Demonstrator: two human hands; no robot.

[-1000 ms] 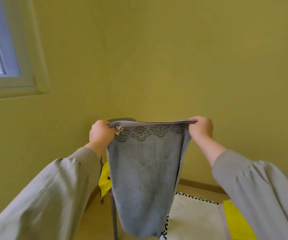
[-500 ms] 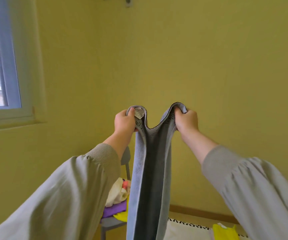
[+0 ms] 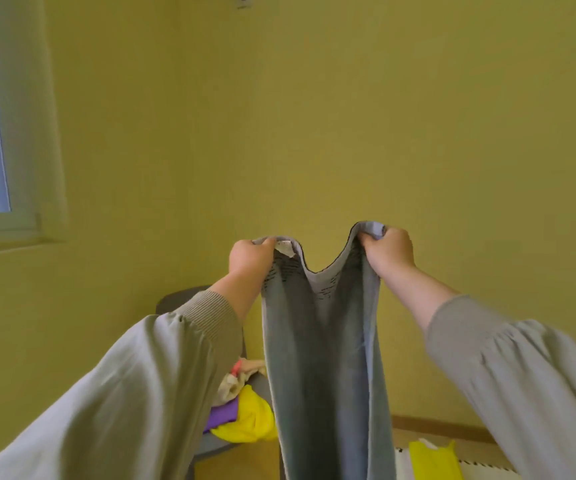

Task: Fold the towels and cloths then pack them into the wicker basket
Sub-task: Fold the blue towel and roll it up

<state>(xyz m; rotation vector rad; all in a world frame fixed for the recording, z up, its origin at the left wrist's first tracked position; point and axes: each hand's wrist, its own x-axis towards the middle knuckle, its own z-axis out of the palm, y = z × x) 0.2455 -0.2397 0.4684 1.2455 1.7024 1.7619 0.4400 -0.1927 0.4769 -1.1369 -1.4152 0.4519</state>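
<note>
1. A small white label [image 3: 284,247] is seen on the grey towel's [image 3: 317,358] top edge beside the left hand [image 3: 250,259]; its print cannot be read.
2. The towel is held up in the air, its top corners gripped by the curled fingers of the left hand and the right hand [image 3: 388,252].
3. Its lower end is cut off by the frame; cloths [image 3: 251,417] on a grey chair [image 3: 175,299] are half hidden by the left sleeve [image 3: 123,393].

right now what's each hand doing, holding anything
Left hand: closed, gripping one top corner of the grey towel.
Right hand: closed, gripping the towel's other top corner.
</note>
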